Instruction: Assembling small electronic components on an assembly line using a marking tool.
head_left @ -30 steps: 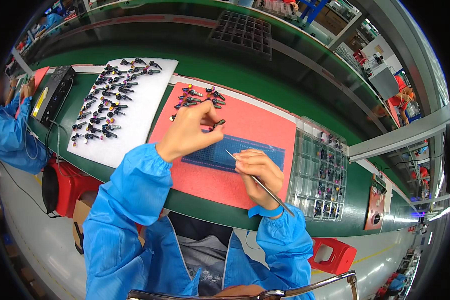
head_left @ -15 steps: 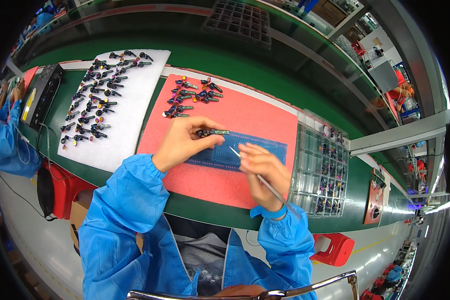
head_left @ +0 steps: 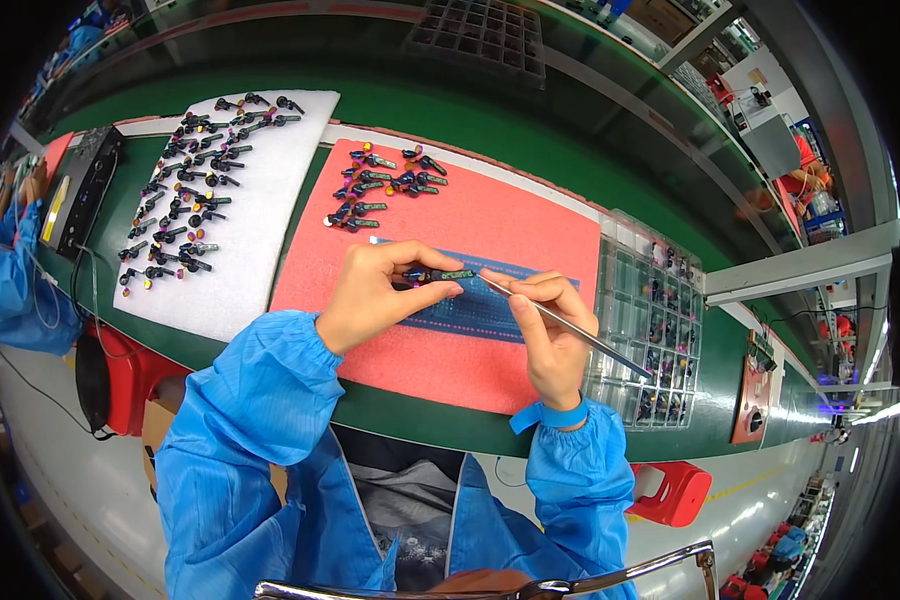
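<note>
My left hand (head_left: 362, 298) pinches a small dark earbud-like part (head_left: 438, 275) between thumb and fingers; a green circuit board shows along its stem, which points right. Closed round slim metal tweezers (head_left: 602, 347), my right hand (head_left: 558, 340) brings their tip to the free end of that stem. Whether the tip touches it or grips anything is too small to tell. Both hands are above a blue patterned sheet (head_left: 470, 322) on a pink foam mat (head_left: 420, 372). Similar dark parts (head_left: 355, 190) lie in a group at the mat's far left.
To the left, a white foam sheet (head_left: 305, 130) carries many more such parts. A clear compartment tray (head_left: 620, 290) with small parts stands at the right, beside a metal post (head_left: 810, 263). A black box (head_left: 85, 195) and a co-worker's blue sleeve (head_left: 20, 270) are at far left.
My right hand has turned and shifted slightly right, bringing the tweezers' tip up to the stem's end. My left hand has moved slightly right with the part.
</note>
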Motion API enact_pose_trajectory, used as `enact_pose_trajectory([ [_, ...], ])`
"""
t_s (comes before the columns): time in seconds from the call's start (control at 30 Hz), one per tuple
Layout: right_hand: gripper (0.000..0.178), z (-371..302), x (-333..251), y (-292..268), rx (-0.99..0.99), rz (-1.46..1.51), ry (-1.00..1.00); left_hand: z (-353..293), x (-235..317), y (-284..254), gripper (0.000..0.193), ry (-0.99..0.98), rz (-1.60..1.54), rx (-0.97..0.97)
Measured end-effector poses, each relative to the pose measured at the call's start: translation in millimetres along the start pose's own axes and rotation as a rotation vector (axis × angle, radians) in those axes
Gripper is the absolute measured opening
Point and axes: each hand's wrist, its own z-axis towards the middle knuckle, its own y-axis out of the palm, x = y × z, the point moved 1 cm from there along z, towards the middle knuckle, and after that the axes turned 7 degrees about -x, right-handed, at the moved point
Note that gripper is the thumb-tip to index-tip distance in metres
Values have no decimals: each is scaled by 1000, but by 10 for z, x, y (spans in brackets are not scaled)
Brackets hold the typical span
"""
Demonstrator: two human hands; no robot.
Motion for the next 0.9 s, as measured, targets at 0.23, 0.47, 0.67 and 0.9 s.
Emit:
enact_pose_trajectory([
  [0.23, 7, 4, 21, 38, -6, 42, 10, -16, -7, 1, 23, 29, 30, 6],
  [0.47, 4, 0, 38, 14, -73, -3, -12, -8, -4, -8, 23, 20, 26, 9],
  [0.67, 6, 4, 47, 38, -14, -4, -38, -12, -3, -8, 23, 8, 15, 11],
  [0.9, 6, -8, 52, 31, -12, -1, -32, -6, -3, 1, 23, 13, 27, 7],
])
